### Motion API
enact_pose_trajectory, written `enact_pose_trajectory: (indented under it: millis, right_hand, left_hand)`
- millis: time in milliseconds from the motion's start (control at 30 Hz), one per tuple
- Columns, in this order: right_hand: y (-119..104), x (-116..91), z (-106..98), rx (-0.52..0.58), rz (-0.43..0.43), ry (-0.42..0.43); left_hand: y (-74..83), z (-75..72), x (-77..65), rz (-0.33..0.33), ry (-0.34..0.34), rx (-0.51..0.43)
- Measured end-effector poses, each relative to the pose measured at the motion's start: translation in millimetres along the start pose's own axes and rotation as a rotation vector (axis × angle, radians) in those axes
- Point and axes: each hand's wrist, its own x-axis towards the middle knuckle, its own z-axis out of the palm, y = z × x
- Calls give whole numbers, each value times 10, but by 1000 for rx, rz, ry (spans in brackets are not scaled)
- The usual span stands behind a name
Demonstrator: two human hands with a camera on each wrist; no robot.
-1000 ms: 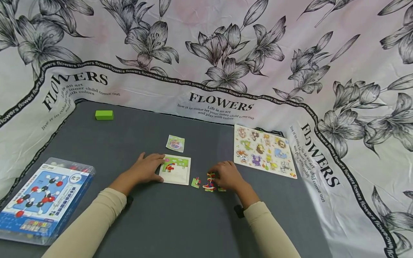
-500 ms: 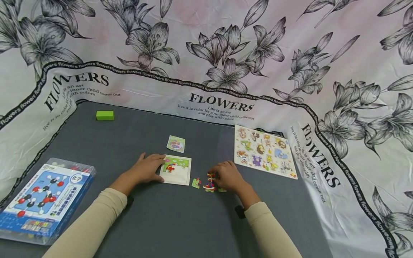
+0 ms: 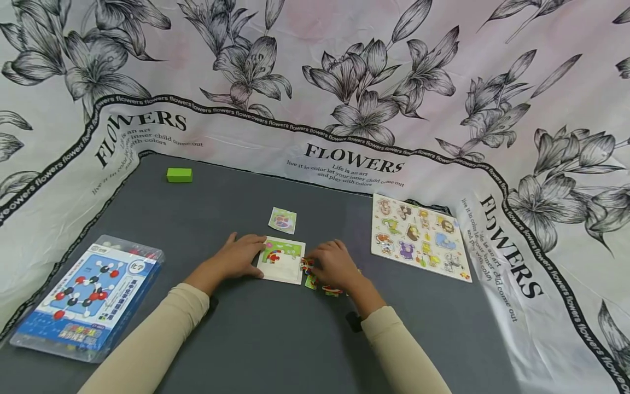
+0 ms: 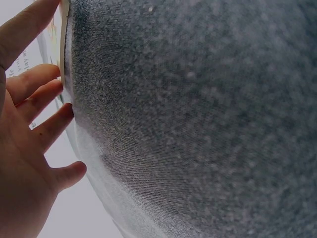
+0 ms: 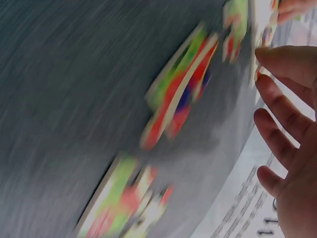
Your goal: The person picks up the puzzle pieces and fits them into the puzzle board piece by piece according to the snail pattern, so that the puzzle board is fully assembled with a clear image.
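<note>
A small square puzzle board [image 3: 280, 271] lies mid-table, its top strip filled with green and red picture pieces. My left hand [image 3: 238, 257] rests at its left side, fingers at the upper corner and thumb near the lower one. In the left wrist view the left hand's spread fingers touch the board's edge [image 4: 65, 44]. My right hand [image 3: 337, 265] pinches a colourful jigsaw piece [image 3: 306, 265] at the board's right edge. Below that hand lie several loose pieces, among them a green-and-red piece [image 5: 235, 27] and an overlapping pair [image 5: 181, 94].
A small picture card [image 3: 283, 220] lies behind the board. An animal peg puzzle [image 3: 418, 238] sits at the back right. A clear case of molecule models [image 3: 88, 298] stands at the left, a green block [image 3: 179, 175] at the back left. Floral cloth [image 3: 354, 98] hangs behind the table.
My right hand has moved left from the loose pieces to the board's right edge, carrying a piece. The left hand keeps its place at the board. The head view has shifted slightly.
</note>
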Motion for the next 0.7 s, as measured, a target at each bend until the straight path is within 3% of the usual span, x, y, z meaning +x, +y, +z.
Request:
enact_pose_trajectory:
  millis: [167, 333, 700]
  right_hand:
    - [-221, 193, 58, -9, -23, 12]
    - [-375, 322, 112, -34, 13, -14]
    - [-477, 395, 154, -55, 64, -27]
  left_hand:
    - [1, 5, 18, -12, -6, 5]
    - [18, 5, 20, -11, -3, -2]
    - [17, -14, -20, -12, 10, -13]
